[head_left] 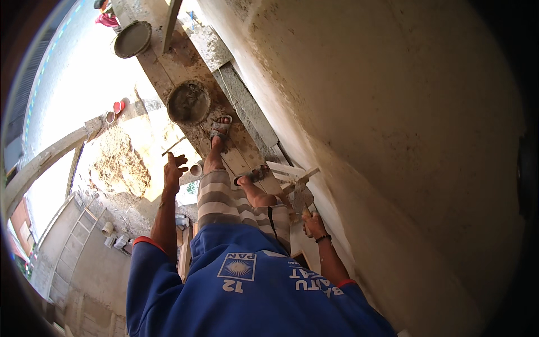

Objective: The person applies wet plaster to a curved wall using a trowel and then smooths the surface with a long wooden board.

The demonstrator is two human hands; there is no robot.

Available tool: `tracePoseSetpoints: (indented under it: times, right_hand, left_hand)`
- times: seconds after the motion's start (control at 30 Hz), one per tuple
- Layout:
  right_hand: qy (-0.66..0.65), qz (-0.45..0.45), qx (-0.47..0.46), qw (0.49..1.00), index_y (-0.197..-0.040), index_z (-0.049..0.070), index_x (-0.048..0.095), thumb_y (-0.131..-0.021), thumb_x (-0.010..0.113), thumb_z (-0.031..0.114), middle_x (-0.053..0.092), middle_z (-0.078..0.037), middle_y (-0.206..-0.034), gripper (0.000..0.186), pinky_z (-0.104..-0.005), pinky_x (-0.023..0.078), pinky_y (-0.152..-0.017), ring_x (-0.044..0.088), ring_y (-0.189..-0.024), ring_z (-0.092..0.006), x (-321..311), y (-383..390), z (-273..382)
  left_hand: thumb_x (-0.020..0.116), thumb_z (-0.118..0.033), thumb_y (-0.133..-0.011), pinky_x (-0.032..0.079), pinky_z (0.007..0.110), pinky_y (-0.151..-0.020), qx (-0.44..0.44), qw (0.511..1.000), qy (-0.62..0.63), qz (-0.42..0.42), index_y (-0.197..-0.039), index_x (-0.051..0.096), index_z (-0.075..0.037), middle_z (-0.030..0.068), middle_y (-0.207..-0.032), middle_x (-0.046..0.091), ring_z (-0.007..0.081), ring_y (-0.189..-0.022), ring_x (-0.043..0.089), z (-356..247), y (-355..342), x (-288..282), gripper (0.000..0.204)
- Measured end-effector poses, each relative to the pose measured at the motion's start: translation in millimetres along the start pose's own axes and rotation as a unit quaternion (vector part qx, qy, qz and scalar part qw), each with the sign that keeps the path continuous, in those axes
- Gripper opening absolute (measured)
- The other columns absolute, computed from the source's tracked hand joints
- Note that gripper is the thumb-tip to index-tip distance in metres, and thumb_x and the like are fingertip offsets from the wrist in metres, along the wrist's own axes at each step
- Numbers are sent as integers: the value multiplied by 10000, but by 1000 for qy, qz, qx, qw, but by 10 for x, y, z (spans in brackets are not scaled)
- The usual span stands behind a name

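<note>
My right hand [313, 224] is wrapped round the handle of a trowel, whose grey, mortar-smeared blade [303, 196] points forward, close beside the plastered wall [393, 168]. Out to the left, my left hand [174, 167] hangs in the air with its fingers apart and nothing in it. I stand in sandals on a mortar-spattered plank platform [236, 160]. A round basin [189, 103] of wet grey mortar rests on it just ahead of my forward foot. Farther along the planks, near their left edge, is a second mortar basin [133, 39].
An upright wooden post [170, 25] rises by the far basin. Wooden crosspieces [292, 175] stick out between the platform and the wall. Below on the left lie a sand heap [120, 163], a ladder [73, 241] and several blocks. A red bucket [118, 106] stands beyond the sand.
</note>
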State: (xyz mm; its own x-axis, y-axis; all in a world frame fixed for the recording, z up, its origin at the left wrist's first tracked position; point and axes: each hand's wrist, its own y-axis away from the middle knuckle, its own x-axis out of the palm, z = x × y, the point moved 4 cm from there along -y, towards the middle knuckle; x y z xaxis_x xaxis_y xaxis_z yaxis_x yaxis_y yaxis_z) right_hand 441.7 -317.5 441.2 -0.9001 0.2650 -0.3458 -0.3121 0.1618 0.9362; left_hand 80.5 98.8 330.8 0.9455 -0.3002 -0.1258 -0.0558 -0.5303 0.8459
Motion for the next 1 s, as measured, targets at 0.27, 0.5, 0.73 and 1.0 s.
tracePoseSetpoints:
  times: [0.27, 0.5, 0.73, 1.0]
  right_hand:
    - [-190, 21, 59, 980, -1040, 16, 504, -885, 628, 461, 519, -53, -667, 487, -335, 435, -447, 514, -513, -156, 113, -74, -1354]
    - [-190, 30, 22, 981, -1069, -91, 554, -872, 554, 579, 625, -144, -798, 698, -390, 487, -571, 617, -639, -243, 290, -348, -2211]
    - [-217, 24, 3, 976, -1002, -12, 562, -929, 605, 272, 580, -102, -711, 296, -399, 447, -527, 558, -573, -206, 466, -784, -2430]
    - [-279, 19, -113, 953, -589, 60, 526, -922, 603, 268, 477, -87, -512, 400, -381, 386, -487, 459, -441, -196, 595, -1081, -2755]
  left_hand:
    - [542, -320, -957, 513, 293, -705, -10, 990, -72, 123, -1319, 472, 33, 125, -990, 636, 187, -817, 611, 61, 173, 1371, 510]
    - [535, -269, -951, 513, 316, -728, 77, 965, -114, 223, -1300, 503, 11, 138, -1061, 652, 194, -847, 648, 324, 410, 2386, 450]
    - [547, -233, -948, 529, 335, -753, 99, 951, -167, 240, -1269, 522, 38, 180, -1097, 638, 232, -897, 654, 376, 672, 2723, 421]
    - [528, -219, -962, 498, 289, -534, 108, 922, -219, 301, -1207, 544, -21, 82, -895, 650, 150, -684, 612, 489, 920, 3053, 315]
